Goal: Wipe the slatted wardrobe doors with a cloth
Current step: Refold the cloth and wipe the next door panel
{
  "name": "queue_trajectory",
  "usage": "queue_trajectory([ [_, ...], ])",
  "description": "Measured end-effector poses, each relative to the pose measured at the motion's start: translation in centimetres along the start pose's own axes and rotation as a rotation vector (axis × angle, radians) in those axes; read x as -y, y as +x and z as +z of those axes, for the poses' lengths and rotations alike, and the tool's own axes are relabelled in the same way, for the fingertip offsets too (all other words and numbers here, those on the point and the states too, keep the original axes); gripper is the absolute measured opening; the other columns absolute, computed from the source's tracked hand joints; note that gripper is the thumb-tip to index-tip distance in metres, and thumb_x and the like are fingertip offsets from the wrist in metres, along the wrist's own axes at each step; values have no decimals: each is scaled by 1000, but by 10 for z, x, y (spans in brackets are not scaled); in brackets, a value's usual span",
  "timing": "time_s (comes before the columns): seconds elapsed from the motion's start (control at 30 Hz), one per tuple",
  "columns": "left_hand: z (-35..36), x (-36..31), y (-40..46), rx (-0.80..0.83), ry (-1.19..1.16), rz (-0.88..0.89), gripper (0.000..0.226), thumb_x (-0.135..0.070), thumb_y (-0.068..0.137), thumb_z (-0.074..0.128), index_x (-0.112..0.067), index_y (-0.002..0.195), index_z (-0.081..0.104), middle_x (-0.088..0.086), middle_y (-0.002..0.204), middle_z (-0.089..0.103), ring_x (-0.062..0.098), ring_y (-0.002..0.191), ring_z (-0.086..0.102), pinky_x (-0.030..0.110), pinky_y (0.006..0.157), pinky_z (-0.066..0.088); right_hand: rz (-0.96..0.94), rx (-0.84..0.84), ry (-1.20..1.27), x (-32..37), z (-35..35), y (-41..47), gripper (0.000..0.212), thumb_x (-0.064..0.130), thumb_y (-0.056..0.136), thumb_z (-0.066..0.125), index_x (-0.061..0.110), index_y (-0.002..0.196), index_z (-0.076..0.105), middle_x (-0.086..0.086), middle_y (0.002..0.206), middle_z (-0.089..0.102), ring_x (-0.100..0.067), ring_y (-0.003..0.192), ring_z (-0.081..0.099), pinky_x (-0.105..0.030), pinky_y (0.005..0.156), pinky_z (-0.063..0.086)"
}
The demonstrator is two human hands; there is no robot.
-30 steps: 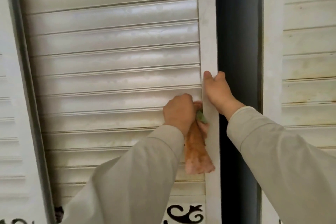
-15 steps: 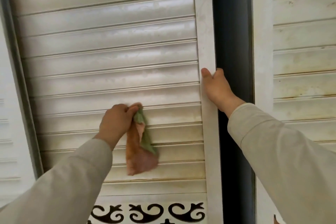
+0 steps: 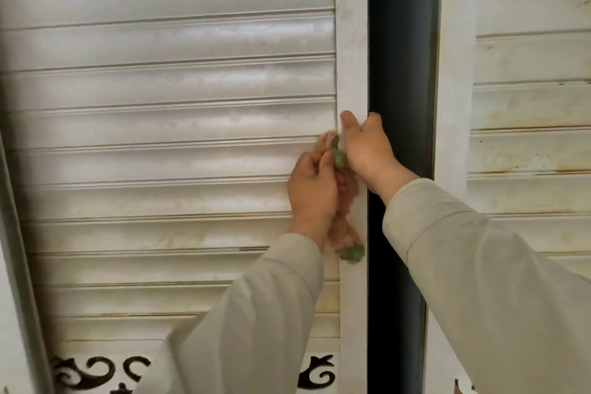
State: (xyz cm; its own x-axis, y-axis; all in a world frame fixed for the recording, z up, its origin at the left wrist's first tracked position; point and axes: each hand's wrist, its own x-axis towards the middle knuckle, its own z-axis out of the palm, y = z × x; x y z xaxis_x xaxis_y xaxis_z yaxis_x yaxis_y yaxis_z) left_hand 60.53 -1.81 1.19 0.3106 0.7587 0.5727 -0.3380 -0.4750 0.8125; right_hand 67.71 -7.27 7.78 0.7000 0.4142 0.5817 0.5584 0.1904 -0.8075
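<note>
- Reaching up from the bottom of the view, two pale beige long sleeves (image 3: pixel 479 281) lead to the hands, nearest the camera.
- The left hand (image 3: pixel 311 189) has its fingers curled round a bunched orange and green cloth (image 3: pixel 343 233), its grip pinching the fabric against the right end of the slats; the cloth's tail hangs down beside the wrist, over the stile.
- The right hand (image 3: pixel 367 147) clasps the white vertical stile (image 3: pixel 351 41) of the door, thumb on the front face, fingers wrapped behind the edge.
- The white slatted wardrobe door (image 3: pixel 166 89) fills the left, streaked and stained, with a black scrollwork panel (image 3: pixel 96 374) at its foot.
- A dark gap (image 3: pixel 399 41) separates it from a second slatted white door (image 3: pixel 527 105) at right, marked with rusty stains.
</note>
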Motion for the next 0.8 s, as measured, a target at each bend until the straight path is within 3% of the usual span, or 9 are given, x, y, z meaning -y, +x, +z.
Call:
queue_trajectory([
  [0.13, -8, 29, -18, 68, 458, 242, 22, -43, 97, 56, -21, 92, 59, 2, 83, 71, 27, 79, 66, 38, 72, 54, -10, -15, 2, -4, -6, 3, 57, 48, 103, 41, 10, 144, 31, -5, 128, 54, -20, 109, 53, -30, 87, 38],
  [0.2, -25, 35, -14, 10, 651, 276, 28, -49, 98, 50, -23, 103, 59, 6, 91, 73, 34, 88, 66, 35, 72, 49, -14, -15, 1, -5, -8, 4, 58, 48, 102, 42, 10, 144, 32, -4, 129, 54, -20, 111, 53, -29, 87, 38],
  [0.37, -141, 51, 28, -525, 683, 49, 35, -47, 104, 32, -19, 112, 50, 26, 100, 68, 49, 94, 63, 41, 74, 42, -18, -8, 21, -8, -10, 4, 56, 49, 102, 41, 13, 145, 32, 0, 127, 52, -17, 111, 51, -30, 89, 39],
  [0.43, -189, 53, 42, -771, 593, -123, 33, -42, 102, 27, -16, 113, 45, 27, 111, 64, 51, 103, 60, 52, 86, 45, -31, -18, 29, -8, -9, 4, 53, 48, 103, 41, 13, 143, 33, 1, 122, 51, -15, 107, 50, -30, 86, 39],
  [0.5, -203, 55, 50, -852, 593, -293, 37, -45, 98, 22, -22, 115, 45, 24, 119, 63, 51, 114, 55, 61, 101, 34, -31, -20, 45, -7, -7, 4, 53, 47, 103, 42, 13, 142, 34, 2, 122, 52, -15, 105, 50, -30, 86, 39],
  [0.57, -184, 58, 50, -815, 679, -335, 46, -55, 93, 13, -28, 114, 45, 27, 115, 64, 59, 120, 47, 70, 108, 13, -29, -14, 46, -6, -5, 3, 53, 47, 103, 42, 13, 142, 34, 2, 121, 52, -15, 106, 50, -30, 86, 39],
  [0.6, -165, 57, 45, -777, 681, -278, 48, -56, 93, 14, -27, 113, 46, 30, 109, 65, 60, 117, 48, 70, 110, 14, -29, -12, 46, -6, -4, 3, 52, 47, 103, 42, 13, 142, 34, 2, 120, 51, -15, 106, 51, -30, 86, 39],
  [0.7, -94, 52, 17, -558, 608, -50, 35, -44, 102, 34, -19, 119, 52, 26, 102, 69, 46, 95, 64, 47, 88, 48, -20, 2, 52, -6, -3, 3, 52, 47, 103, 41, 13, 142, 33, 2, 119, 51, -15, 105, 51, -30, 86, 39],
  [0.8, -37, 36, -9, -335, 611, 227, 29, -39, 98, 45, -22, 114, 62, 8, 102, 71, 33, 95, 65, 35, 82, 48, -36, -25, 44, -6, -3, 2, 50, 46, 103, 42, 10, 137, 37, 2, 113, 53, -14, 99, 52, -28, 84, 38],
])
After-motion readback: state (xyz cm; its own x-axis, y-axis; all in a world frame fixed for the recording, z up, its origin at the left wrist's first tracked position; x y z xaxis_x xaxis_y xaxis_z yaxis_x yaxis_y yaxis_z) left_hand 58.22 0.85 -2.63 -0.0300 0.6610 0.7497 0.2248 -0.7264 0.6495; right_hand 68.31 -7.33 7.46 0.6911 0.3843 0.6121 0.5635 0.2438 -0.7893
